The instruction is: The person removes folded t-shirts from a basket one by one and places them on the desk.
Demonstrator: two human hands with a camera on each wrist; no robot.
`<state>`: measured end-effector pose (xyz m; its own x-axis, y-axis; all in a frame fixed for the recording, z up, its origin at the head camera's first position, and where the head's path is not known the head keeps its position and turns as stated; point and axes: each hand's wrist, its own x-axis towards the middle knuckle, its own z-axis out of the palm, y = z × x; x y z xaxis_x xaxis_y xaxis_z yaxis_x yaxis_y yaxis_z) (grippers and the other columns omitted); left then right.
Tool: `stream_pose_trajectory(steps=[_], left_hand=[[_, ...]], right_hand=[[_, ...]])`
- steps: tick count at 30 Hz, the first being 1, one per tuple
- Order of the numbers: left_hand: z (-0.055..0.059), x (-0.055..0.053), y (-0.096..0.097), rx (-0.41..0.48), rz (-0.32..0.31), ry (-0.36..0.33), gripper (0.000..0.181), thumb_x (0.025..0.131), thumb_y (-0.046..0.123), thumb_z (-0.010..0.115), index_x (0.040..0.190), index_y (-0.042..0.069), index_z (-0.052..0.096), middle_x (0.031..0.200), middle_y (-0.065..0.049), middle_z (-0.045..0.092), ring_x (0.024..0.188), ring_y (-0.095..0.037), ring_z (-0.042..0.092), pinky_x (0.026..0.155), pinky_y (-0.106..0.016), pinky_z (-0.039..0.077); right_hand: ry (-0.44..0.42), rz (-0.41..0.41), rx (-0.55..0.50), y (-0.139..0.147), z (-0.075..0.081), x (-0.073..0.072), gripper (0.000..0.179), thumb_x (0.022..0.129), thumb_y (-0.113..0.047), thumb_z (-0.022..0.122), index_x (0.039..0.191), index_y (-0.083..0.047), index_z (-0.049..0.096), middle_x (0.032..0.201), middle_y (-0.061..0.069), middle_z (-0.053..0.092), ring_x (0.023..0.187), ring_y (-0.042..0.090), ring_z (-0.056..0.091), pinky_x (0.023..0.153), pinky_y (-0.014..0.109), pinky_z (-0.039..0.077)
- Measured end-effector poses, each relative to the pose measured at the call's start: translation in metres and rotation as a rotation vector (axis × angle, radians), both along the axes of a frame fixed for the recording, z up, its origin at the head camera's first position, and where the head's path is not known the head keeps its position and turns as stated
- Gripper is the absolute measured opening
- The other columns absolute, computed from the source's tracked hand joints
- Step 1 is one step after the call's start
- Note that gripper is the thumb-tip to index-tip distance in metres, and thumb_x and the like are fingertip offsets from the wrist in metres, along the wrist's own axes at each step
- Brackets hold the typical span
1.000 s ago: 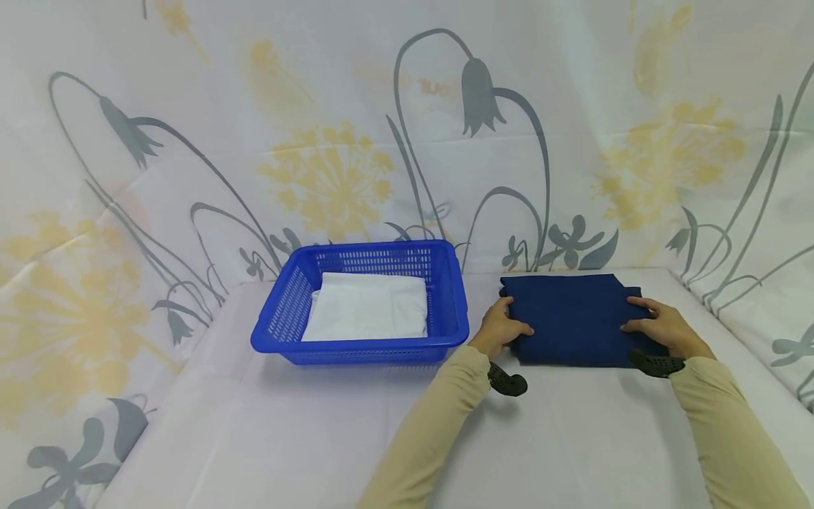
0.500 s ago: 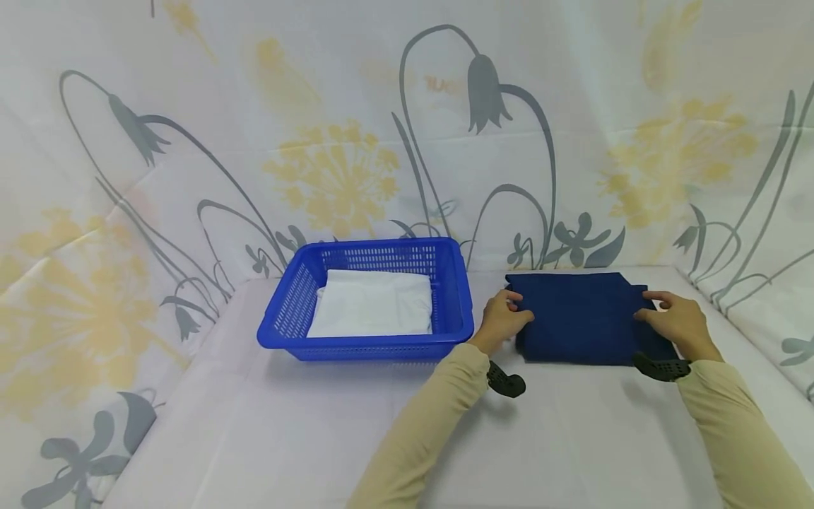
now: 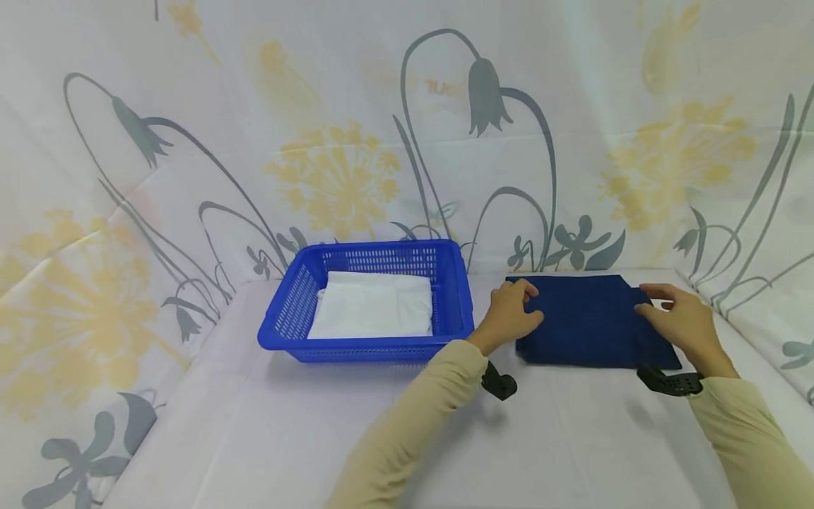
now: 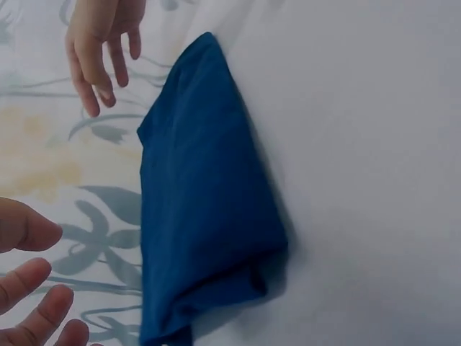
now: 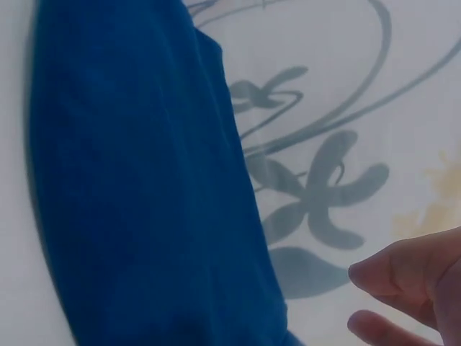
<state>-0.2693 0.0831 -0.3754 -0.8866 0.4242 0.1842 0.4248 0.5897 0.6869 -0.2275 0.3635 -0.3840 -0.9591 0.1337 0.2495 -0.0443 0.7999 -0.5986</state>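
A folded dark blue cloth (image 3: 581, 322) lies flat on the white-covered table, right of the basket; its kind of garment cannot be told. Above its left end hovers my left hand (image 3: 509, 314), fingers loosely bent and apart from the fabric. My right hand (image 3: 687, 322) is held over the right end, thumb and fingers spread with nothing between them. The left wrist view shows a gap between the blue cloth (image 4: 205, 194) and both hands. In the right wrist view, fingertips (image 5: 389, 270) appear beside the cloth (image 5: 144, 180), not touching it.
To the left stands a blue plastic basket (image 3: 365, 342) with perforated sides. A folded white cloth (image 3: 372, 305) lies inside it. Behind the table hangs a white curtain (image 3: 343, 63) with grey and yellow flower prints.
Both hands have let go of the blue cloth's ends and lifted off it. The right hand has shifted slightly right; the cloth stays flat where it was.
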Motion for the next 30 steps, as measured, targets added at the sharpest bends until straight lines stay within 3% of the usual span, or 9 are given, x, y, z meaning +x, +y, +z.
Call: stream_pose_trajectory(steps=[6, 13, 21, 23, 25, 28, 30], left_hand=[[0.016, 0.003, -0.012, -0.130, -0.077, 0.155, 0.029, 0.089, 0.018, 0.066, 0.117, 0.012, 0.062, 0.107, -0.002, 0.057, 0.097, -0.013, 0.049, 0.075, -0.018, 0.039], [0.022, 0.014, -0.024, -0.234, -0.104, 0.255, 0.035, 0.092, 0.018, 0.062, 0.126, 0.013, 0.058, 0.110, 0.000, 0.055, 0.096, -0.014, 0.046, 0.073, -0.021, 0.038], [0.029, 0.026, -0.041, -0.327, -0.099, 0.400, 0.029, 0.092, 0.021, 0.063, 0.121, 0.017, 0.063, 0.107, -0.001, 0.056, 0.090, -0.017, 0.046, 0.069, -0.024, 0.040], [0.031, 0.026, -0.047, -0.333, -0.096, 0.445, 0.027, 0.092, 0.021, 0.063, 0.119, 0.016, 0.063, 0.105, -0.002, 0.056, 0.089, -0.019, 0.048, 0.067, -0.025, 0.040], [0.034, 0.026, -0.054, -0.330, -0.083, 0.478, 0.026, 0.091, 0.021, 0.064, 0.117, 0.016, 0.063, 0.103, -0.002, 0.057, 0.089, -0.020, 0.050, 0.066, -0.026, 0.042], [0.038, 0.025, -0.066, -0.311, -0.060, 0.504, 0.026, 0.090, 0.020, 0.065, 0.116, 0.015, 0.063, 0.103, -0.004, 0.057, 0.089, -0.022, 0.052, 0.066, -0.028, 0.043], [0.040, 0.024, -0.075, -0.304, -0.044, 0.508, 0.027, 0.090, 0.021, 0.065, 0.116, 0.014, 0.063, 0.104, -0.004, 0.058, 0.089, -0.022, 0.052, 0.066, -0.028, 0.043]], right_hand=[[0.079, 0.042, 0.035, -0.013, 0.007, 0.006, 0.045, 0.095, -0.021, 0.060, 0.131, 0.005, 0.053, 0.126, 0.032, 0.053, 0.111, 0.056, 0.049, 0.081, 0.062, 0.040], [0.172, 0.068, 0.021, -0.033, 0.016, 0.016, 0.050, 0.093, -0.019, 0.062, 0.136, 0.003, 0.049, 0.123, 0.030, 0.055, 0.109, 0.054, 0.050, 0.080, 0.063, 0.039], [0.246, 0.130, -0.010, -0.057, 0.021, 0.031, 0.047, 0.093, -0.016, 0.064, 0.134, 0.002, 0.051, 0.125, 0.029, 0.055, 0.108, 0.054, 0.051, 0.079, 0.064, 0.040], [0.256, 0.129, -0.018, -0.063, 0.022, 0.036, 0.046, 0.093, -0.017, 0.065, 0.134, -0.001, 0.052, 0.124, 0.025, 0.058, 0.109, 0.044, 0.055, 0.080, 0.053, 0.044], [0.255, 0.136, -0.034, -0.069, 0.021, 0.040, 0.046, 0.093, -0.019, 0.066, 0.135, -0.004, 0.053, 0.123, 0.022, 0.059, 0.109, 0.023, 0.058, 0.080, 0.040, 0.045], [0.248, 0.154, -0.053, -0.078, 0.019, 0.045, 0.047, 0.093, -0.021, 0.067, 0.135, -0.007, 0.054, 0.123, 0.017, 0.061, 0.102, -0.008, 0.048, 0.076, 0.025, 0.039], [0.249, 0.175, -0.060, -0.083, 0.018, 0.048, 0.047, 0.092, -0.021, 0.067, 0.135, -0.008, 0.054, 0.123, 0.016, 0.061, 0.099, -0.016, 0.042, 0.076, 0.024, 0.038]])
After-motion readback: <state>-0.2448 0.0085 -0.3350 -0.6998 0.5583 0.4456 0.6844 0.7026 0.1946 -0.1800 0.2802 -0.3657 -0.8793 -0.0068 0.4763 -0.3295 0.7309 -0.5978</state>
